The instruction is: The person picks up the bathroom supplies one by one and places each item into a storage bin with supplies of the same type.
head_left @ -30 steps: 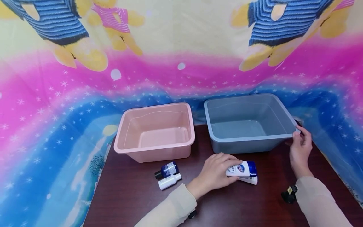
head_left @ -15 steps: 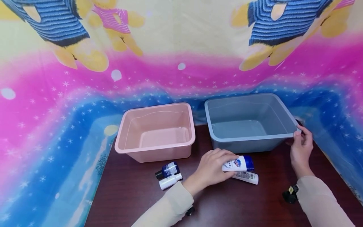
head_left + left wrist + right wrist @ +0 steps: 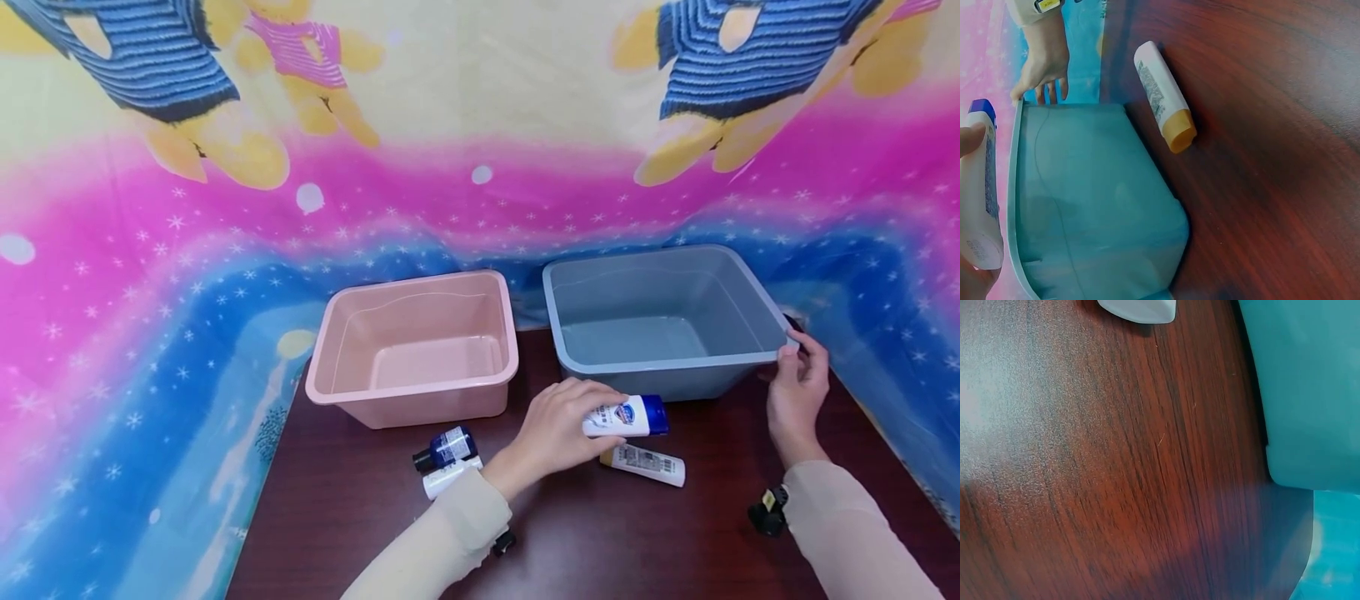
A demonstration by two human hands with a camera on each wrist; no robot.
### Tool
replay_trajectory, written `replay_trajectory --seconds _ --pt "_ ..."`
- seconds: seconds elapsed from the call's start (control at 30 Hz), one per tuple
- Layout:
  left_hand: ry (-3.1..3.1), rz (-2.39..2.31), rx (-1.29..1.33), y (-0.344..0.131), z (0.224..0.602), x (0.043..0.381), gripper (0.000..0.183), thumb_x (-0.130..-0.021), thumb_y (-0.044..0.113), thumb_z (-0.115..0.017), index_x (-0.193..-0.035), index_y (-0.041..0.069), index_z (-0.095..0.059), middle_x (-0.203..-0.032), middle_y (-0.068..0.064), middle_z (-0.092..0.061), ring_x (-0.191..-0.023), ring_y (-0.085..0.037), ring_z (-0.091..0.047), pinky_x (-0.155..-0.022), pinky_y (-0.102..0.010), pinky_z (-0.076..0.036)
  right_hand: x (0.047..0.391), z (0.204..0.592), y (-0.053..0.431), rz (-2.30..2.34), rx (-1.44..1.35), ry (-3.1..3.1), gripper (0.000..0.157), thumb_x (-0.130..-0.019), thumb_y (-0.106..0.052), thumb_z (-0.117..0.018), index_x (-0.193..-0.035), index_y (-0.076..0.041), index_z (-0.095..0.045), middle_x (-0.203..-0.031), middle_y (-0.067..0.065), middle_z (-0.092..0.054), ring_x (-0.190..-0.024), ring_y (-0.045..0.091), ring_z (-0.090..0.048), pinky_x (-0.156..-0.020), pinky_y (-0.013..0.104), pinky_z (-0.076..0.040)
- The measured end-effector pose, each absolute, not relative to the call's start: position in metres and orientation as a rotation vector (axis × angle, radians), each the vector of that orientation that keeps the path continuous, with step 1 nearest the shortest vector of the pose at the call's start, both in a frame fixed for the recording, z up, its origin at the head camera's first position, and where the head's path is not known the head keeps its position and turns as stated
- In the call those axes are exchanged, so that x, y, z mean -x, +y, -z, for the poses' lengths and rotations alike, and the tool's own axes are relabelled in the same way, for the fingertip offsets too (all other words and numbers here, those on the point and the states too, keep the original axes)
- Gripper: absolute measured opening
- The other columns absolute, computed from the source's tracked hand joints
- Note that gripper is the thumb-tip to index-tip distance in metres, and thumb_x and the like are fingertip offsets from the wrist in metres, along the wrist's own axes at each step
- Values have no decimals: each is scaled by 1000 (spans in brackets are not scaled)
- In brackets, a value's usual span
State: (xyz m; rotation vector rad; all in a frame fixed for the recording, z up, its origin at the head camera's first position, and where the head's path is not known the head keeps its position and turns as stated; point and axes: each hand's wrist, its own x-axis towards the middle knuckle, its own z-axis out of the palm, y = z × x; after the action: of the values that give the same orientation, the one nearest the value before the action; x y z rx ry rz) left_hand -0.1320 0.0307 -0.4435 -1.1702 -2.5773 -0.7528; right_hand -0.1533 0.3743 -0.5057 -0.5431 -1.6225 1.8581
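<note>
My left hand [image 3: 553, 427] holds a white bottle with a blue cap [image 3: 618, 417], thumb on one side and fingers on the other, in front of the grey-blue basin [image 3: 667, 365]. The left wrist view shows this white bottle [image 3: 979, 194] at its left edge, raised level with the basin's rim. On the table just below lies a second white bottle with a yellow cap [image 3: 648, 465], label side up. At the basin's front right corner, my right hand [image 3: 798, 404] pinches the rim, thumb in front; in the left wrist view this right hand [image 3: 1046, 59] is at the top.
A pink basin [image 3: 420, 387] stands left of the grey-blue one. In front of it a dark blue bottle with a black cap [image 3: 452, 447] and a small white bottle [image 3: 447, 479] lie side by side, the latter partly behind my left sleeve. A patterned cloth [image 3: 450, 208] hangs behind the table.
My left hand has lifted the blue-capped bottle off the yellow-capped one and moved slightly up and left in the head view, uncovering more of the lower bottle. The right hand stays on the rim.
</note>
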Motion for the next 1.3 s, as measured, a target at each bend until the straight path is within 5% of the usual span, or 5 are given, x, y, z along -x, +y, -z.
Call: replay_trajectory --seconds 0.77,1.1,1.3 --pt "-2571 803 1082 37 424 153 52 -82 44 -80 -130 30 -67 -126 13 -64 -111 -4 -55 -91 -18 -41 152 506 372 -1874 558 -1579 31 -103 -18 -54 -134 -20 -57 -113 -1 -56 -89 8 -54 -65 12 -48" --pt "-2537 801 1130 36 416 177 53 -82 44 -79 -131 28 -66 -128 11 -63 -117 -5 -54 -101 -20 -38 154 504 367 -1867 567 -1570 31 -104 -16 -50 -134 -20 -56 -114 0 -55 -86 9 -54 -64 13 -47" --pt "-2503 809 1162 39 412 188 53 -82 41 -81 -130 25 -67 -127 9 -64 -111 -6 -55 -92 -17 -41 154 506 368 -1893 578 -1529 32 -104 -12 -50 -134 -20 -56 -116 0 -55 -88 10 -54 -64 14 -48"
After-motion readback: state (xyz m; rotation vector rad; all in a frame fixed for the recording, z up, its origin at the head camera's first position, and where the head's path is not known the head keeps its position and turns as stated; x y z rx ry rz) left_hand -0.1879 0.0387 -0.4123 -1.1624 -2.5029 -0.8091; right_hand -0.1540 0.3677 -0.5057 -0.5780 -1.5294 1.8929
